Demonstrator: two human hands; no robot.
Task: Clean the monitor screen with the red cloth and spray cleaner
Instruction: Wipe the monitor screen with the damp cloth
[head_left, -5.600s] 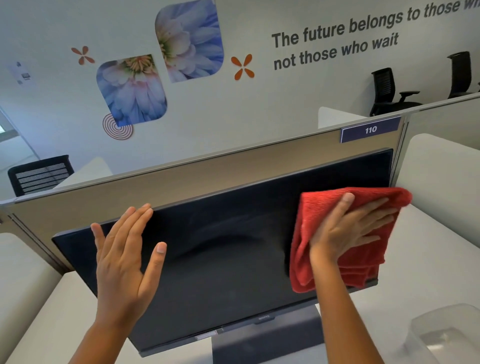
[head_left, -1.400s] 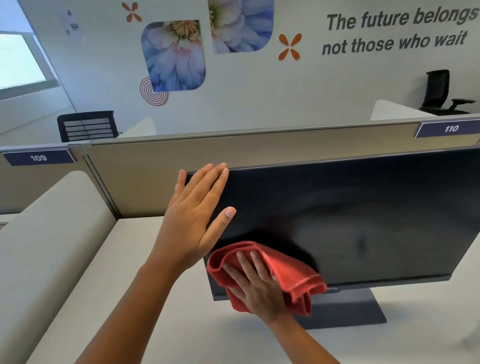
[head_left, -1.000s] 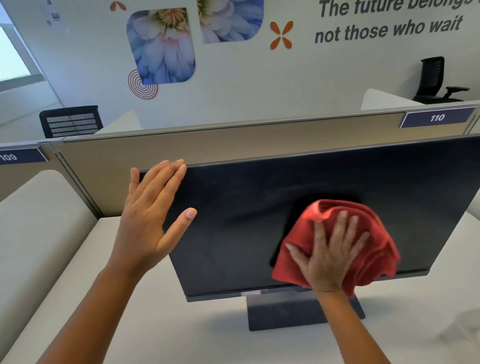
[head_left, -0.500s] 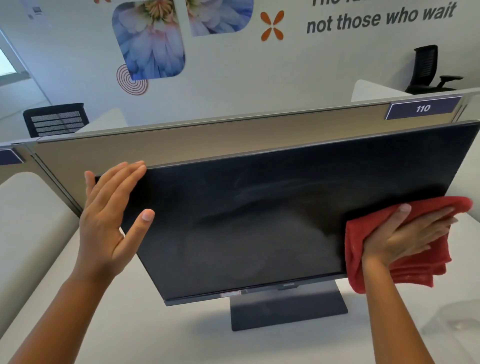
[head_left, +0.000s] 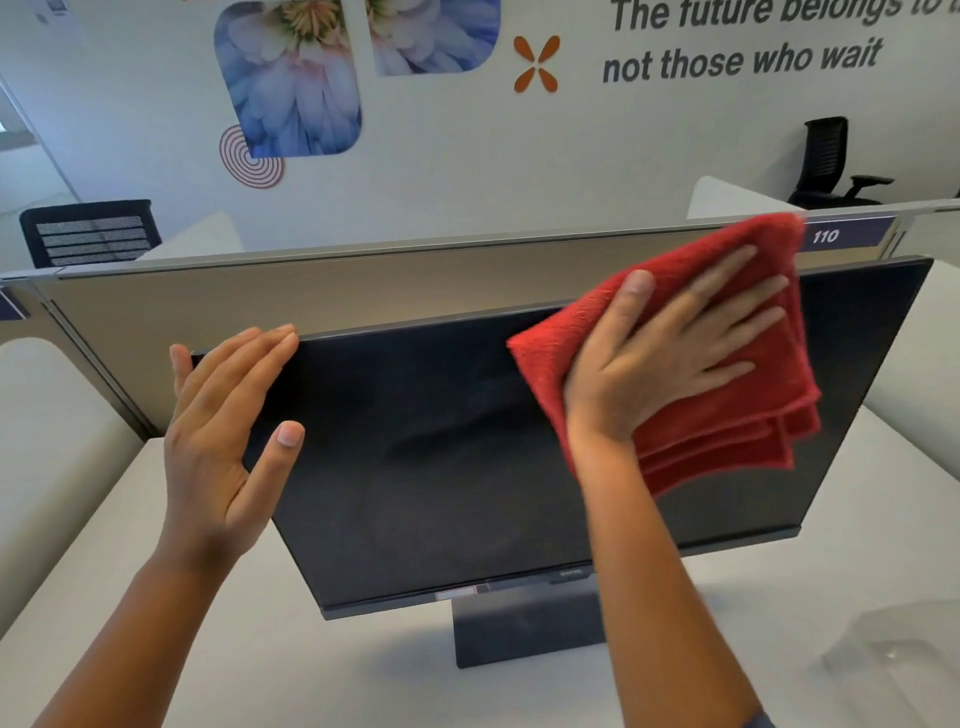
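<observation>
The black monitor (head_left: 441, 457) stands on its dark base on a white desk, its screen off. My right hand (head_left: 660, 358) lies flat with fingers spread on the folded red cloth (head_left: 727, 431), pressing it against the upper right part of the screen; the cloth's top reaches above the monitor's upper edge. My left hand (head_left: 228, 436) is flat against the monitor's upper left corner, fingers together along the edge, thumb on the screen. No spray cleaner is clearly in view.
A beige partition (head_left: 311, 296) with a "110" label (head_left: 826, 236) runs close behind the monitor. A blurred clear plastic object (head_left: 893, 649) sits on the white desk (head_left: 260, 649) at the lower right. Black office chairs (head_left: 826, 161) stand beyond the partition.
My right hand has swept the red cloth from the screen's lower right edge up to its upper right part. My left hand stays on the upper left corner.
</observation>
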